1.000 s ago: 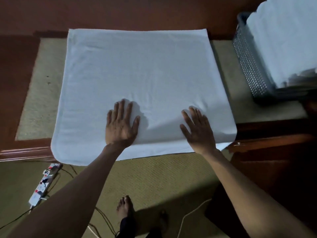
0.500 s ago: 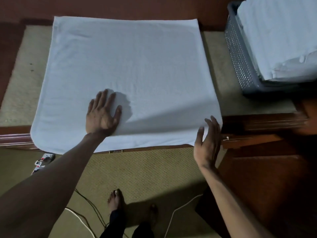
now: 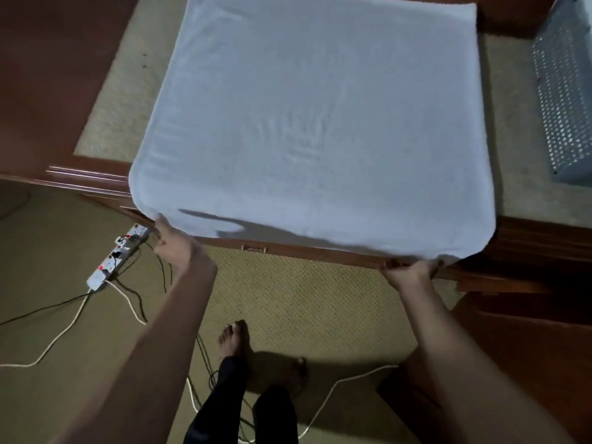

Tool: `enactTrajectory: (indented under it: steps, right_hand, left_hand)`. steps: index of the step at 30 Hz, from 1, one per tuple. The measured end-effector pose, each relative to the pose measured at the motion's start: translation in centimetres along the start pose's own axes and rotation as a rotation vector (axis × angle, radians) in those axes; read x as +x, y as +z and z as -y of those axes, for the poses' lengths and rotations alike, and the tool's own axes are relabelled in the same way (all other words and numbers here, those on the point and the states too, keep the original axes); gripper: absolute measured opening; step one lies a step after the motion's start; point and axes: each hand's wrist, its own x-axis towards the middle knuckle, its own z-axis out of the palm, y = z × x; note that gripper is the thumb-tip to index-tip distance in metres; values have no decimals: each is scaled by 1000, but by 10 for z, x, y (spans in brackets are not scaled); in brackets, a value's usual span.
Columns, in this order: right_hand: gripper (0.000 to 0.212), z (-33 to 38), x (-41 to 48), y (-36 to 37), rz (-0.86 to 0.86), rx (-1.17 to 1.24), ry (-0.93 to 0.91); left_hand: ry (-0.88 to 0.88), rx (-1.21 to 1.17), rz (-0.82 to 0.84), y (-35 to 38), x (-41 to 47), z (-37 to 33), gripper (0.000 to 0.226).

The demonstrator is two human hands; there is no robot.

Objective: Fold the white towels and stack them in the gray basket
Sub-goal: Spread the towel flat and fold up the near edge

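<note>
A white towel (image 3: 314, 123) lies spread flat on a beige mat on the wooden table, and its near edge hangs a little over the table's front. My left hand (image 3: 176, 245) is at the towel's near-left corner with its fingertips at the edge; it is blurred and its hold is unclear. My right hand (image 3: 410, 270) grips the near-right corner, with its fingers curled under the hem. The gray perforated basket (image 3: 563, 107) stands at the right edge of the view, apart from the towel and mostly cut off.
The beige mat (image 3: 121, 100) covers the tabletop, and a drawer handle (image 3: 253, 248) shows on the table's front. On the carpet lie a power strip (image 3: 118, 251) and several cables. My foot (image 3: 234, 338) stands below the table edge.
Both hands left the towel's top and dropped to its near edge, the left to the left corner and the right to the right corner. The view shifted right and closer.
</note>
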Motion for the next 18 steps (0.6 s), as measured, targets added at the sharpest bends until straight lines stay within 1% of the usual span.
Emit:
enactTrajectory:
  steps: [1,2,3,4,5,7,9,12,14,16,18]
  right_hand:
    - [79,-3,5,1,33,41,-8]
    - [81,-6,11,2,61,55,-17]
    - [82,-8,12,2,61,41,-36]
    - [82,-11,14,0,50,50,-47]
    - [80,-13,15,-3,42,56,-69]
    - [65,-17,18,-10,76,109,-174]
    - [52,-20,18,-17,38,134,-270]
    - [51,-22,9,-31,69,135,-314]
    - [48,-21,-10,-39,88,96,-317]
    - [49,-19,-34,-47,110,41,-328]
    - [61,-15,-71,-52,133,4,-323]
  left_hand:
    - [-167,-58,71,-2,5,5,47]
    - [-306,-104,176,-5,12,12,65]
    - [-406,-151,278,-7,19,18,81]
    - [-465,-195,357,-8,23,21,89]
    - [-497,-235,408,-7,29,24,92]
    - [-523,-255,430,-5,33,25,87]
    - [-543,-194,417,-5,36,23,80]
    - [-587,-183,446,-17,47,23,76]
    - [-622,-175,421,-34,51,19,73]
    - [-632,-156,362,-52,48,10,61]
    - [-608,-132,315,-66,37,-7,47]
